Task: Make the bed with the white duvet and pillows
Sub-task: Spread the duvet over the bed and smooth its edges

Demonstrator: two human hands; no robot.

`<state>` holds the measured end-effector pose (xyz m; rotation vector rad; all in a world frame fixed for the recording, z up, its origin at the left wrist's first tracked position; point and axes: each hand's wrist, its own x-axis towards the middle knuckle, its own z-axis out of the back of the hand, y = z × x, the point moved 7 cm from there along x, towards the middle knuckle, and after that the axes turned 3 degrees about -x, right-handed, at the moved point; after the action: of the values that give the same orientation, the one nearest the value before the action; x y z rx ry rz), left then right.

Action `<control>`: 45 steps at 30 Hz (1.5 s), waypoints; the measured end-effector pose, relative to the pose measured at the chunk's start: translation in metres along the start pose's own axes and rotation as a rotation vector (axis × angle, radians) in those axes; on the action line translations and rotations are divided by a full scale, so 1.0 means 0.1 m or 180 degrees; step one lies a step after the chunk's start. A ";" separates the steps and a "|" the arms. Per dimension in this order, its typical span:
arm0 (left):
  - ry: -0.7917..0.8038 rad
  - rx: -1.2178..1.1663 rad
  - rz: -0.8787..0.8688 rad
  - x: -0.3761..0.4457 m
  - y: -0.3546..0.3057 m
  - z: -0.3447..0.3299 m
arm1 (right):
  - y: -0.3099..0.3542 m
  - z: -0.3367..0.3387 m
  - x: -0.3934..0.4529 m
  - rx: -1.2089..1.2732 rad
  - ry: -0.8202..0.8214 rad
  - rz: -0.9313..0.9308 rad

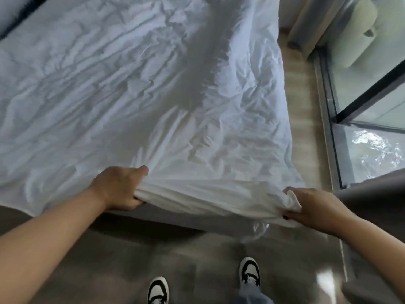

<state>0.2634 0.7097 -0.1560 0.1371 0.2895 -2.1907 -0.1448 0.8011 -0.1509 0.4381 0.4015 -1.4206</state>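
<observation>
Our two hands gripping one white duvet [135, 88].
Left hand [119, 188] and right hand [312, 208] each clutch bunched hem; pillows lie out of view.

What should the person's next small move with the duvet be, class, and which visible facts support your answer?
Probably pull the white duvet gently toward the foot of the bed and lay its edge down. Both the left hand and the right hand grip the bunched near edge, lifted off the bed, and the fabric is creased all over, so tension should flatten it. No pillows are in view.
</observation>
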 end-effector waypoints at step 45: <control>0.1059 -0.0064 -0.0603 -0.69 -0.40 -1.48 | 1.64 -1.34 -0.03 0.1099 0.0293 -0.1305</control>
<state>0.2711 0.8245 -0.2789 0.4828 0.5285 -2.3472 0.0167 0.8889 -0.2551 0.7331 0.3310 -1.8845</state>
